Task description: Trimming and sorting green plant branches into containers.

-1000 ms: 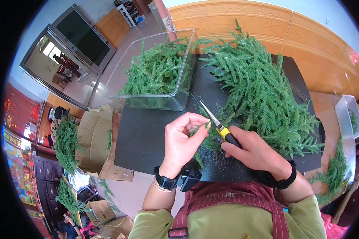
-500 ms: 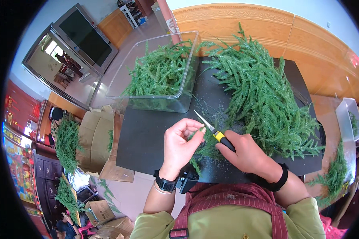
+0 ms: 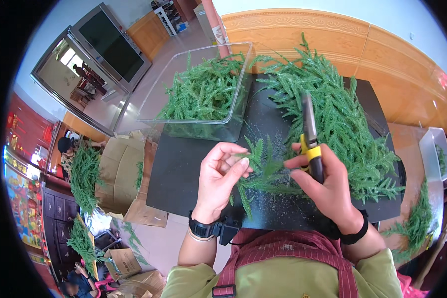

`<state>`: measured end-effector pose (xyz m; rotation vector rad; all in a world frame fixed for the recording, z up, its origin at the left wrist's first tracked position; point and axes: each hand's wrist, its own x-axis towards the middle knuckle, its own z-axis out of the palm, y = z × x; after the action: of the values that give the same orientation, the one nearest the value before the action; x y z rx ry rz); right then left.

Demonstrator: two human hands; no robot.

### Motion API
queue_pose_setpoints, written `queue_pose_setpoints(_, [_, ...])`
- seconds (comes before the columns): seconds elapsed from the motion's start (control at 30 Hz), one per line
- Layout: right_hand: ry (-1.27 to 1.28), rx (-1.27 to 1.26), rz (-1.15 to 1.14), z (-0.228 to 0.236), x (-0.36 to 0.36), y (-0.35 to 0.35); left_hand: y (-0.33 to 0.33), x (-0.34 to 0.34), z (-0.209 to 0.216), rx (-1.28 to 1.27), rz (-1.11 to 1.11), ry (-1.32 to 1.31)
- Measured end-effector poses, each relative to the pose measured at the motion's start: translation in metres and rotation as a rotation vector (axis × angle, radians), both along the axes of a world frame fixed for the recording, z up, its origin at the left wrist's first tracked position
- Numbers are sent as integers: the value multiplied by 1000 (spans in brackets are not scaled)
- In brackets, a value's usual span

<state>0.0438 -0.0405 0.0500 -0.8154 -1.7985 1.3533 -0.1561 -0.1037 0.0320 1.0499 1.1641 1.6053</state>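
Observation:
My left hand (image 3: 223,174) pinches a small green artificial fir sprig (image 3: 257,153) between thumb and fingertips, above the table. In my right hand (image 3: 330,186) are snips (image 3: 310,124) with yellow and black handles, their blades pointing away from me. My right thumb and forefinger reach toward the sprig's blurred green needles; whether they touch is unclear. Loose sprigs (image 3: 246,198) lie under and beside my hands. Just past the snips, a large heap of green fir branches (image 3: 328,109) covers the right side of the table.
A clear plastic bin (image 3: 228,119) full of cut sprigs stands on the far left of the black table (image 3: 174,174). Left of it are an open cardboard box (image 3: 121,174) and a bundle of greenery (image 3: 86,174). Another clear bin (image 3: 429,154) sits at right. A person (image 3: 66,149) is at far left.
The snips have swung from pointing left toward my left hand to pointing away from me, and my right hand has shifted right. A sprig now shows at my left fingertips.

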Motion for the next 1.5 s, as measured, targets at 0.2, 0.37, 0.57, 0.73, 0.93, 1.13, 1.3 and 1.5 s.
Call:
queue_pose_setpoints(0.2, [-18,427,-35,13,-5,0,5,13,8,-88,-102,-208])
queue_pose_setpoints(0.37, [-59,692,-17,8,-9,5,4,19,6,-106,-175,-403])
queue_pose_setpoints(0.57, [-109,669,-104,0,-10,11,5,20,4,-134,-311,-519])
queue_pose_setpoints(0.73, [-125,441,-89,-9,-8,13,4,19,-4,-127,-404,-598])
queue_pose_setpoints(0.93, [-143,388,-91,-8,-7,13,3,20,-1,-183,-438,-413])
queue_pose_setpoints(1.13, [-146,387,-92,-7,-8,12,2,24,-3,-139,-530,-551])
queue_pose_setpoints(1.3, [-128,374,-81,-7,-7,11,2,22,-11,-106,-615,-680])
queue_pose_setpoints(1.5, [-138,352,-63,-7,-2,12,3,26,-9,-146,-525,-600])
